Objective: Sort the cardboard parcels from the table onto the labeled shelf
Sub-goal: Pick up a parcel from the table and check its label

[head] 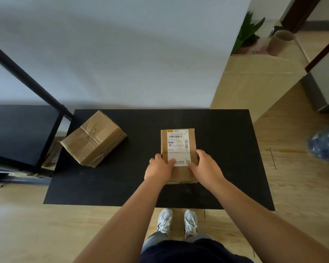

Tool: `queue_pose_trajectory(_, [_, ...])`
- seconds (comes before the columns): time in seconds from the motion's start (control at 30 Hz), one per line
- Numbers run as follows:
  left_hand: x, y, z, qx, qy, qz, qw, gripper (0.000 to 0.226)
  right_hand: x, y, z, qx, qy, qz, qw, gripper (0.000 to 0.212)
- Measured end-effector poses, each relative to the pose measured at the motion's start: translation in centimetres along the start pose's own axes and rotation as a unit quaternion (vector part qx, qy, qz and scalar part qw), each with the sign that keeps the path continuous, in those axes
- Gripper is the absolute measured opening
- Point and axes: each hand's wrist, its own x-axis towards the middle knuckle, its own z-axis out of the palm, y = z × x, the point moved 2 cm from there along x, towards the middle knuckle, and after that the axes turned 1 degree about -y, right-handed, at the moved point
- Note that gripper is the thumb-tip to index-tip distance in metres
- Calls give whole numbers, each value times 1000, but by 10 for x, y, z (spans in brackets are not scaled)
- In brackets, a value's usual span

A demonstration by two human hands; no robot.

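Note:
A small cardboard parcel (179,143) with a white shipping label sits in the middle of the black table (217,168). My left hand (159,168) grips its near left side and my right hand (205,168) grips its near right side, thumbs lying on the label. A larger, creased cardboard parcel (93,138) lies tilted at the table's far left corner, apart from both hands. The black shelf (21,130) stands to the left of the table; its labels are not visible.
A black slanted shelf post (27,76) crosses the upper left. Flat cardboard (51,158) lies under the shelf. A white wall is behind the table. A blue plastic bag (325,143) rests on the wooden floor at right, a potted plant (247,35) at far right.

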Motion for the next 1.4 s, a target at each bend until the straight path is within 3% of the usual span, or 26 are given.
queue_pose_trajectory(0.33, [1, -6, 0, -136, -18, -25, 990, 78, 4, 5, -2, 65, -62, 58, 994, 54])
queue_pose_trajectory(0.47, [-1, -9, -2, -246, -61, -25, 967, 60, 3, 4, -3, 123, -88, 71, 986, 55])
queue_pose_trajectory(0.67, [-10, 0, -18, -356, -56, -7, 933, 67, -6, 1, -25, 205, -50, 56, 976, 58])
queue_pose_trajectory(0.97, [-54, 32, -73, -451, -53, 83, 887, 58, -35, -29, -75, 322, 20, -1, 947, 64])
queue_pose_trajectory(1.1, [-82, 37, -89, -482, -42, 123, 866, 50, -60, -39, -98, 364, 46, -49, 929, 53])
queue_pose_trajectory(1.23, [-102, 40, -105, -511, -46, 183, 839, 71, -79, -46, -115, 411, 63, -91, 905, 37])
queue_pose_trajectory(1.4, [-104, 40, -122, -499, -76, 255, 825, 66, -91, -51, -123, 440, 60, -129, 886, 37])
